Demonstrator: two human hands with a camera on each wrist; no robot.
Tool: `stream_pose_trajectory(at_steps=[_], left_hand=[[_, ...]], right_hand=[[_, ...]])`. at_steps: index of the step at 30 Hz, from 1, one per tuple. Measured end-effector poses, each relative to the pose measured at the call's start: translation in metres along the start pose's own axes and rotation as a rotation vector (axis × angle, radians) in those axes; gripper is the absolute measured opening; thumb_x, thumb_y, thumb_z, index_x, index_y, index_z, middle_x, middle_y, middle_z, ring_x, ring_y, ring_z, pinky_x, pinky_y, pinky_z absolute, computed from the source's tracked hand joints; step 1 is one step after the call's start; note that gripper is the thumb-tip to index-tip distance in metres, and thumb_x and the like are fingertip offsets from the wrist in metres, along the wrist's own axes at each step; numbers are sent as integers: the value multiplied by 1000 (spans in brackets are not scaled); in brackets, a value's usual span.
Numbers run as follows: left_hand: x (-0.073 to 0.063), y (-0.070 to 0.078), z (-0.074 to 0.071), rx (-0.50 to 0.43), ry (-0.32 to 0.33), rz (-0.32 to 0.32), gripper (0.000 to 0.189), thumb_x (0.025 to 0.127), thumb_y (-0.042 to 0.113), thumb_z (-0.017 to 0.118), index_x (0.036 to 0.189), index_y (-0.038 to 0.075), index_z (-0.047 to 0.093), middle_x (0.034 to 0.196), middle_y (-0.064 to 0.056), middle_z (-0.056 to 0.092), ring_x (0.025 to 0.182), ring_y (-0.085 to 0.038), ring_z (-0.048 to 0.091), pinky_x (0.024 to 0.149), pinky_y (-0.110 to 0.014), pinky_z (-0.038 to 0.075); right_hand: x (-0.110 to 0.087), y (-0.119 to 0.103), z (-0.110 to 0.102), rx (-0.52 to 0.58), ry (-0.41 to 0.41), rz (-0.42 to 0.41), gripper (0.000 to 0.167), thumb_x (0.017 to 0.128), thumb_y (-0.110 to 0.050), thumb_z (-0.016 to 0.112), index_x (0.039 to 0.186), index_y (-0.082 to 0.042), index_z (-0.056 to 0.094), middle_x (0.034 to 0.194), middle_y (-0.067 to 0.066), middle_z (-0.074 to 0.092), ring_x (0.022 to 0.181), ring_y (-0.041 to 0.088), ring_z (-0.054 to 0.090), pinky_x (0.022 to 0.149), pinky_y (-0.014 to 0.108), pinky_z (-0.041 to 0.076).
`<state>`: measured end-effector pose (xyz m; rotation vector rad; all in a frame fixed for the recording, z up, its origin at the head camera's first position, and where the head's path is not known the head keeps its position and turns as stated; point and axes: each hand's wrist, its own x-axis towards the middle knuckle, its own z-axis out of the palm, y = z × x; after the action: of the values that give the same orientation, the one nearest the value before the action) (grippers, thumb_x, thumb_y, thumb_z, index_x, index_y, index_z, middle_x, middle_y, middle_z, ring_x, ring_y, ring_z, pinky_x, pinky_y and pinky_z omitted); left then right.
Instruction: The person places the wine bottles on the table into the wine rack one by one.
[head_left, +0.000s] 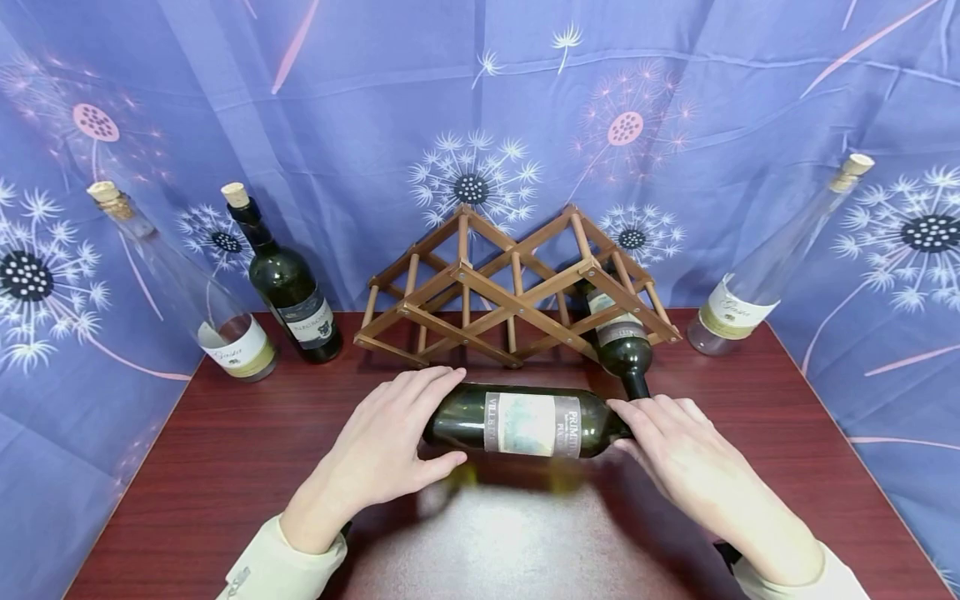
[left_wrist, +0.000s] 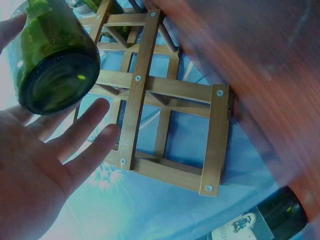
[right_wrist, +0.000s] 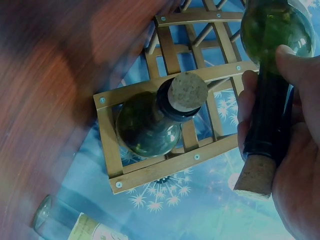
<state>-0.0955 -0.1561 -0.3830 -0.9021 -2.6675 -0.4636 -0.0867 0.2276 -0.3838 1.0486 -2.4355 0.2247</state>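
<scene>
A dark green wine bottle (head_left: 528, 423) with a grey and white label lies level over the table, in front of the wooden rack (head_left: 489, 321). My right hand (head_left: 690, 458) grips its neck, the cork (right_wrist: 255, 176) sticking out past the palm in the right wrist view. At the base end is my left hand (head_left: 378, 446), thumb apart and fingers spread. In the left wrist view the base (left_wrist: 60, 80) sits by the fingers, away from the palm. Another green bottle (head_left: 626, 350) rests in the rack's right end, corked neck toward me.
On the left stand a clear corked bottle (head_left: 240, 346) and a dark corked bottle (head_left: 303, 312). A clear corked bottle (head_left: 731, 312) stands at the right. Behind the rack hangs a blue dandelion-print cloth (head_left: 337, 125). The dark red table (head_left: 225, 492) carries everything.
</scene>
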Motion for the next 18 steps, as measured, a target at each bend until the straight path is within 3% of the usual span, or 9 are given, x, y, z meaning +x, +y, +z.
stream_pose_trajectory(at_steps=[18], left_hand=[[-6,-9,-3,5,18,-49,106,79,63,86,163,16,41,162,-6,46,143,-31,48,113,-55,44]], right_hand=[[-13,12,-11,1,-11,78,61,115,-49,30,130,-1,64,106,8,68,94,27,64,84,44,48]])
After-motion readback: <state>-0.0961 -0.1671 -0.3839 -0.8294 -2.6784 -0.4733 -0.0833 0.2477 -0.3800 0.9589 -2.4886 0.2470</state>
